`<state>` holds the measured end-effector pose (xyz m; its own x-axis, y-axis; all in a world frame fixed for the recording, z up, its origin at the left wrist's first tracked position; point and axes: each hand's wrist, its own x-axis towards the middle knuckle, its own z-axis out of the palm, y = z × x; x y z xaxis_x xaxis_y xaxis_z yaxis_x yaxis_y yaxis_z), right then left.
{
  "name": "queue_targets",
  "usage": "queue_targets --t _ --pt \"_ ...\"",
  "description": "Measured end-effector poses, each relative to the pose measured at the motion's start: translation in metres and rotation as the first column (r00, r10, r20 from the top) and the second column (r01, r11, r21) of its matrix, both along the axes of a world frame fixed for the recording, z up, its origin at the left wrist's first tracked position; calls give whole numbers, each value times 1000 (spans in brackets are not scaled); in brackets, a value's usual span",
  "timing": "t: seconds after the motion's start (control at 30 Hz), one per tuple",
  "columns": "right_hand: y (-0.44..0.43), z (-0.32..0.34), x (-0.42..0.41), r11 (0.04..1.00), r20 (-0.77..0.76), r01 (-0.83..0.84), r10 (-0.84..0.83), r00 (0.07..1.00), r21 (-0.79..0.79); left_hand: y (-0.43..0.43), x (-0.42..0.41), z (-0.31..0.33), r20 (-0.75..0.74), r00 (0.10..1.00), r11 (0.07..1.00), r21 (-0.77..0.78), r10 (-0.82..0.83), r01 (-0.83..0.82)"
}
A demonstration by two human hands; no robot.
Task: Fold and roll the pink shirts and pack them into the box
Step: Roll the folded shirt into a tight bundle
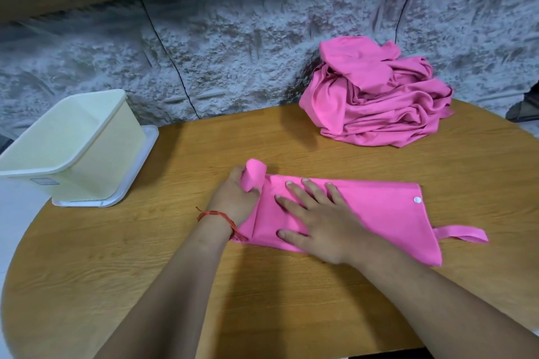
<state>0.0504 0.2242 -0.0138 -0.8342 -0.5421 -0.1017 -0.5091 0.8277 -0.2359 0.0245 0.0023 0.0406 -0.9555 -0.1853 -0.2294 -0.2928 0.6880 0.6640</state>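
Gripping the rolled left end of a folded pink cloth shirt (379, 213) on the round wooden table (262, 285).
The left hand (233, 198) curls its fingers round the small roll. The right hand (323, 224) lies flat on the cloth just beside it, fingers spread. Bare wood surrounds the shirt's edges. A crumpled pile of pink shirts (376, 102) sits at the far edge, and the cream plastic box (102, 166) stands well apart at the left rim.
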Motion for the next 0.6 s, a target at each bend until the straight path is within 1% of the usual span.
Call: queue_targets --t 0.03,0.1,0.17,0.2,0.3,0.37,0.47,0.5,0.53,0.6 --pt "1 1 0 1000 3 -1 1 1000 6 -3 -1 1 20 1000 998 59 23 -24" --pt "6 5 -2 1000 0 8 -8 1000 17 -5 -4 2 77 996 990 124 53 -62" --pt "19 8 -3 999 -15 41 -40 999 27 -1 -4 -1 131 989 989 123 71 -88" --pt "28 9 -4 998 -24 62 -62 998 27 2 -4 -3 138 987 993 79 80 -91" --pt "54 11 -6 992 -26 118 -117 993 32 16 0 -10 66 997 987 -157 51 -40" --pt "62 11 -8 990 -21 137 -136 991 40 30 4 -9 3 1000 953 -304 17 -15" --pt "63 9 -10 989 -20 147 -146 989 35 52 11 -4 -62 998 869 -493 -5 -27" --pt "63 9 -10 988 -22 147 -146 989 35 57 13 -3 -82 997 855 -516 -1 -41" --pt "63 7 -10 988 -27 148 -148 989 34 59 14 -3 -89 996 861 -506 11 -55" --pt "64 5 -10 988 -36 153 -152 988 30 56 11 -2 -49 998 904 -424 46 -62"
